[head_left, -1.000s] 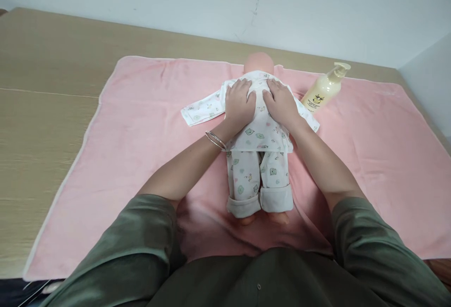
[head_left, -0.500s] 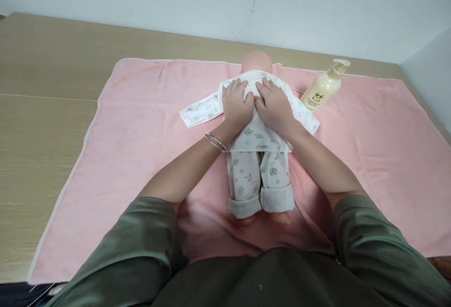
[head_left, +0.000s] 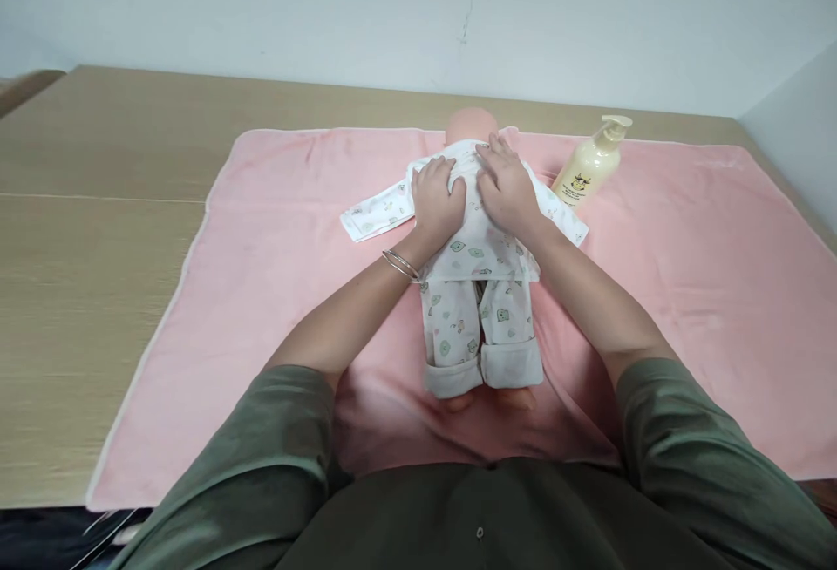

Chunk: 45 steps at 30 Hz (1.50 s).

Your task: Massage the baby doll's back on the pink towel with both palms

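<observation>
A baby doll (head_left: 471, 124) lies face down on a pink blanket (head_left: 281, 291), its head toward the wall and its feet toward me. It wears a white printed top (head_left: 480, 252) and matching pants (head_left: 451, 326) with turned-up cuffs. On the left side of the doll's upper back rests my left hand (head_left: 439, 202), palm down, fingers extended, two thin bangles at the wrist. My right hand (head_left: 510, 191) lies flat on the right side, its fingertips up near the collar. A gap separates the two hands. Both palms are hidden against the cloth.
A cream pump bottle (head_left: 588, 167) leans or lies beyond the doll's right sleeve, on the blanket. Underneath is a wooden table (head_left: 98, 291), with a white wall (head_left: 294, 21) along its far edge. Something brown and curved (head_left: 30, 89) shows at the far left corner.
My right hand has slid up toward the doll's collar, and the thumbs are farther apart. My left hand stays on the back. The view has shifted slightly.
</observation>
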Tool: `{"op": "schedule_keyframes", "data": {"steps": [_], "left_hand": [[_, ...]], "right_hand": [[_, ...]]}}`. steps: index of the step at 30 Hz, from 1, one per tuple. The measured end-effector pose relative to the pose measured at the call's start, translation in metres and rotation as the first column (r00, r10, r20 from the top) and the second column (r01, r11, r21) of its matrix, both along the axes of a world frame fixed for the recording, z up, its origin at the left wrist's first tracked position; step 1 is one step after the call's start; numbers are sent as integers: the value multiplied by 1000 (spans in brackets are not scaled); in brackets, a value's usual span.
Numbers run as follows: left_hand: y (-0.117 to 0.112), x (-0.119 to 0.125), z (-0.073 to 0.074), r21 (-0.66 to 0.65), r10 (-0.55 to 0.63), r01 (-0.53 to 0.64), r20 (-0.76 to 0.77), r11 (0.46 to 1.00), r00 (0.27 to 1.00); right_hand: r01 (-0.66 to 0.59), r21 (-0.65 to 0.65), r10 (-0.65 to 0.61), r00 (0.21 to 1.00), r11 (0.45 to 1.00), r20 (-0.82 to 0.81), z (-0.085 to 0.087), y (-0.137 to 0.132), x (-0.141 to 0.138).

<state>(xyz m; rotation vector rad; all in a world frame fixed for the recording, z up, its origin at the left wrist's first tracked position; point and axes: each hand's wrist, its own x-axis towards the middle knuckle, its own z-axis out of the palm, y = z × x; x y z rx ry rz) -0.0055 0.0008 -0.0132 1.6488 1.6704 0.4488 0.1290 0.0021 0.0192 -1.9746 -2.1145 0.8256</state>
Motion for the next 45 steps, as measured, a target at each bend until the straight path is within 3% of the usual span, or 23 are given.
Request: {"op": "schedule_keyframes", "data": {"steps": [5,9,14,15,17,19,22,25,27,31,34,38,42,45], "left_hand": [[1,-2,-6,45,8,-9,15,999,1000],[8,-5,-4,22,-11,10,50,1000,999],[29,8,17,34,37,-35,-63,999,997],[34,15,23,43,50,-49,-22,998,999],[45,34,35,4,68,-70,197,998,978],[55,57,48,-157,131,-59,504,986,854],[67,92,66,-462,347,93,770,882,535],[73,119,76,-625,569,205,775,753,274],[75,131,78,-698,687,243,712,673,143],[70,145,73,-758,802,328,597,564,-2],[63,144,69,-771,813,318,582,551,2],[51,123,72,-815,837,289,542,502,77],[36,86,87,-851,855,300,492,432,163],[28,56,104,-848,847,308,499,432,185]], "right_hand": [[-21,-46,24,998,999,65,5,-5,-5],[-50,-57,51,998,997,22,21,2,2],[67,75,-57,990,995,-129,56,23,52],[100,91,-87,987,991,-138,63,27,65],[167,120,-153,981,979,-119,73,31,88],[229,140,-222,973,963,-65,79,33,104],[298,116,-305,951,948,47,79,36,108],[311,28,-312,941,950,133,76,38,98],[302,14,-300,936,953,182,73,38,89],[261,71,-270,909,963,316,75,34,78],[260,60,-262,876,964,405,82,32,73],[363,23,-328,811,931,484,92,36,67],[400,22,-344,758,916,555,92,42,61],[368,17,-300,731,930,613,85,40,57]]}}
